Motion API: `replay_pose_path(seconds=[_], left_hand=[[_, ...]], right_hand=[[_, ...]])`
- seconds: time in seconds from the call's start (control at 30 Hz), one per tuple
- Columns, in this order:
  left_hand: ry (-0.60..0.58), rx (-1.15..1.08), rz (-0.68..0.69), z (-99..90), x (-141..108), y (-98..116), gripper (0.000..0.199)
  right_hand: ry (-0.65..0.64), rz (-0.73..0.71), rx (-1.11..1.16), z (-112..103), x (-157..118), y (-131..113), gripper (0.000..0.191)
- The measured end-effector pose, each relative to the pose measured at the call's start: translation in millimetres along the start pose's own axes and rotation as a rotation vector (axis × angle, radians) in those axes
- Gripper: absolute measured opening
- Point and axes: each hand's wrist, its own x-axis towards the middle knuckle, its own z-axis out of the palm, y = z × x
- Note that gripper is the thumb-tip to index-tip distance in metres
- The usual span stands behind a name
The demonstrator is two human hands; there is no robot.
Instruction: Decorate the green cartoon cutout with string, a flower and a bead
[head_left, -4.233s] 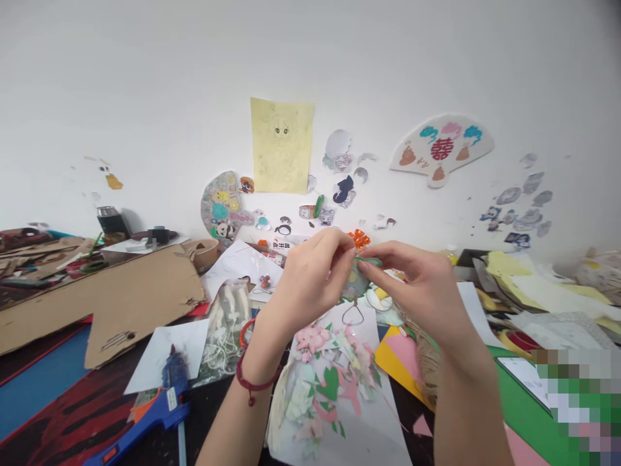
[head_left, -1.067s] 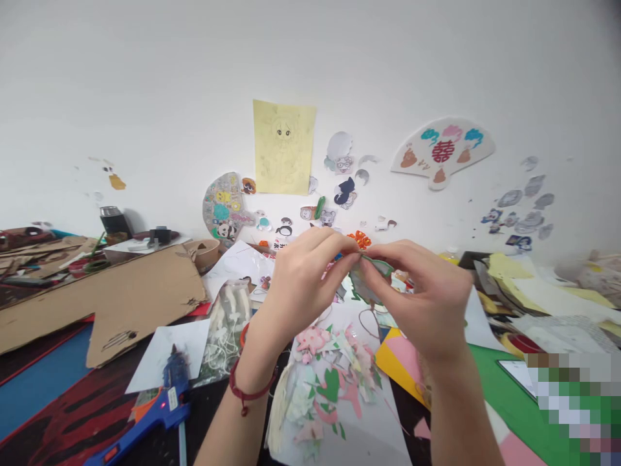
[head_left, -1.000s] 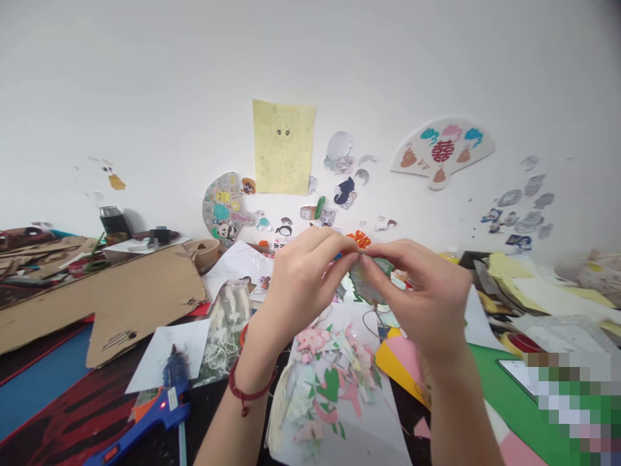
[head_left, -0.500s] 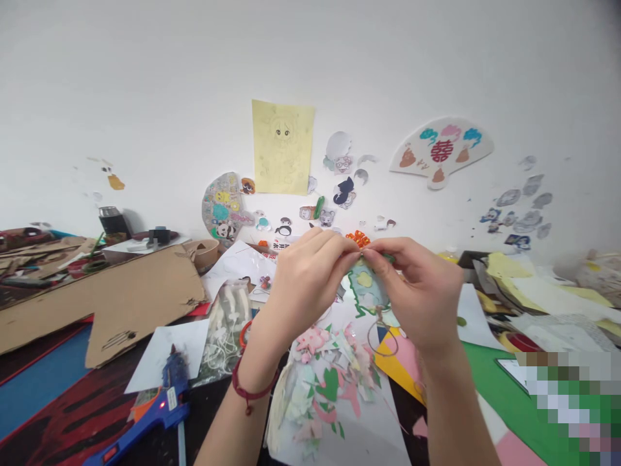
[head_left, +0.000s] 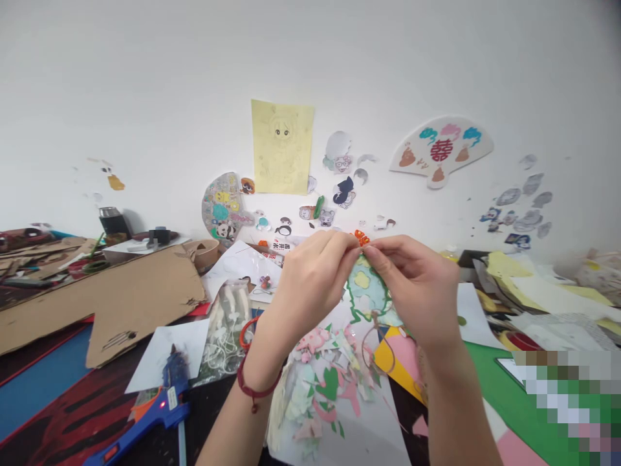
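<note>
Both hands meet in the middle, fingertips pinched together at the top edge of a pale-blue paper ornament (head_left: 371, 294) with a wavy green border and a yellow flower shape. My left hand (head_left: 315, 281), closed, is on its left side. My right hand (head_left: 422, 291), also closed, grips from the right and covers part of it. Just above the fingertips shows a bright orange looped piece (head_left: 359, 238); how it joins the ornament is hidden. A thin brown cord loop (head_left: 378, 353) dangles from the ornament's lower end. Beneath lie pink, white and green paper scraps (head_left: 327, 385) on a white sheet.
To the left, a blue glue gun (head_left: 167, 408) with a lit red light rests near a plastic bag of white cords (head_left: 228, 333). Cut cardboard (head_left: 140, 298) lies behind it. Green paper (head_left: 504, 395) is at the right. The decorated wall (head_left: 194, 97) rises behind.
My hands have shifted slightly, still pinching the ornament. The ornament has turned a little, showing more of its face, and the hanging cord loop has swung left.
</note>
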Motion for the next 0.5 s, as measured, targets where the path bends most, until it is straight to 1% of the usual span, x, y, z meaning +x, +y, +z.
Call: replay_pose_path(seconds=[0.27, 0.4, 0.5], left_hand=[[0.043, -0.040, -0.044, -2.4, -0.2, 0.2, 0.013], [0.031, -0.129, -0.047, -5.6, 0.4, -0.4, 0.008], [0.016, -0.139, -0.044, -6.7, 1.0, 0.0, 0.007]], right_hand=[[-0.021, 0.044, 0.040, -0.4, 0.4, 2.9, 0.008], [-0.024, 0.032, 0.029, -2.7, 0.5, -0.1, 0.005], [-0.038, 0.033, 0.012, -3.5, 0.4, -1.2, 0.005]])
